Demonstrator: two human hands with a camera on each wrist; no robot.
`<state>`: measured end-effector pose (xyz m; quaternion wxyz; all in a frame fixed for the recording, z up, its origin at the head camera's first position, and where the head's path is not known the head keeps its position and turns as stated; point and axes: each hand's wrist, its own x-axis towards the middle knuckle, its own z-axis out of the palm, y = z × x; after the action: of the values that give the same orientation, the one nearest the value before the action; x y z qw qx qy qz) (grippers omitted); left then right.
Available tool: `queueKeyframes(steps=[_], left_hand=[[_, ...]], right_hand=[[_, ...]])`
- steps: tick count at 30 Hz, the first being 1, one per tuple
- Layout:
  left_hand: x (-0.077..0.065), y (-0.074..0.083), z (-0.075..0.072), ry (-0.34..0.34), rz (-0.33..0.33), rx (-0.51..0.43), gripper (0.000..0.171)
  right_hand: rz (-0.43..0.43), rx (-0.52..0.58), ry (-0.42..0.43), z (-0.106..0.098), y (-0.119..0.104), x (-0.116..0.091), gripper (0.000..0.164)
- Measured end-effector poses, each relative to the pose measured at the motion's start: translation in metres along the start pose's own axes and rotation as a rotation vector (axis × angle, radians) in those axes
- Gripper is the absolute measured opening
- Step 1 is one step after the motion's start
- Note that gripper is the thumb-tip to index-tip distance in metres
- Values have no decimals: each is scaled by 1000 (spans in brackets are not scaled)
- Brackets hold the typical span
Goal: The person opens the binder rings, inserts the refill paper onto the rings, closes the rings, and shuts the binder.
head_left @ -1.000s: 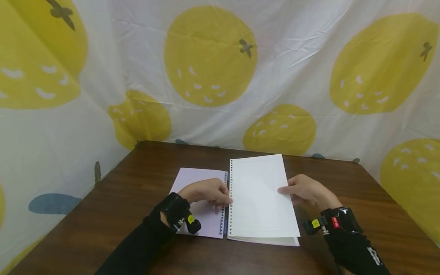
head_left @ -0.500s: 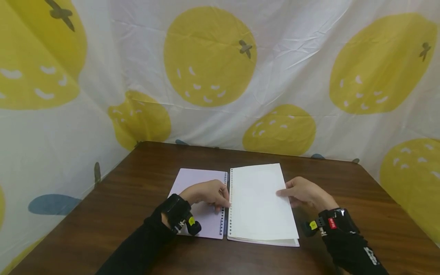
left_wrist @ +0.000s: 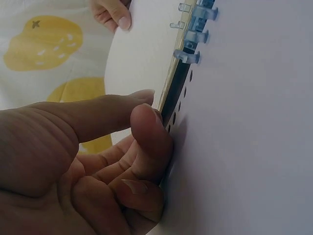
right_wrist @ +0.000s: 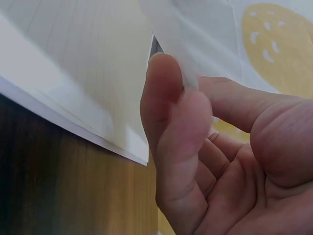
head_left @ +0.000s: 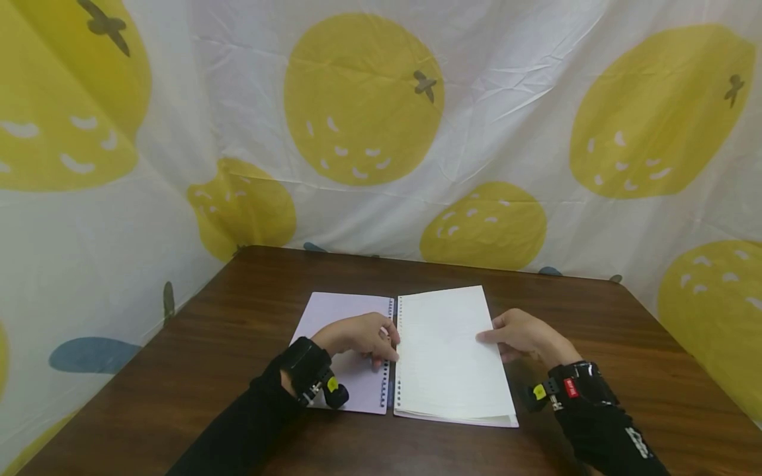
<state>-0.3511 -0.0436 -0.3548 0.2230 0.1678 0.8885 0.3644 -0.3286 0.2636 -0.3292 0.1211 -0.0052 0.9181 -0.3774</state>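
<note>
A ring-bound loose-leaf notebook lies spread on the table, its pale lilac cover (head_left: 339, 307) to the left. White punched loose-leaf paper (head_left: 443, 377) covers the right side. My right hand (head_left: 526, 332) pinches that paper at its right edge, thumb on top and fingers beneath. At the spine, my left hand (head_left: 360, 334) pinches the paper's punched edge between thumb and index finger. Clear bluish binder rings (left_wrist: 195, 36) show in the left wrist view, standing apart beside the paper's edge. Faint ruled lines run across the lower sheets (right_wrist: 83, 63) in the right wrist view.
The dark brown wooden table (head_left: 196, 370) extends around the notebook on all sides. Behind it and to both sides hangs a white curtain (head_left: 506, 119) printed with yellow fruit. Each wrist wears a black strapped camera (head_left: 306, 367).
The paper has come down and slightly left, closer over the sheets beneath. My right hand moved a little left and down with it; my left hand shifted only slightly at the spine.
</note>
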Motion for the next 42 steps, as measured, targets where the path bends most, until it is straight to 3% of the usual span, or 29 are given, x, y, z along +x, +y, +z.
queueKeyframes(steps=[11, 26, 31, 33, 39, 42], left_hand=[[2, 1, 0, 16, -14, 17, 49], [1, 2, -1, 15, 2, 41, 47], [1, 3, -4, 66, 33, 79, 44], [2, 2, -4, 103, 53, 129, 43], [5, 3, -1, 196, 137, 477, 59], [6, 2, 2, 171, 151, 508, 64]], right_hand=[[14, -23, 10, 0, 2, -3, 30], [33, -47, 21, 2, 3, -1, 31], [36, -69, 21, 2, 1, 0, 32], [35, -70, 20, 2, 1, 0, 32], [34, -85, 18, 3, 1, 0, 31], [33, -90, 19, 3, 1, -1, 30]])
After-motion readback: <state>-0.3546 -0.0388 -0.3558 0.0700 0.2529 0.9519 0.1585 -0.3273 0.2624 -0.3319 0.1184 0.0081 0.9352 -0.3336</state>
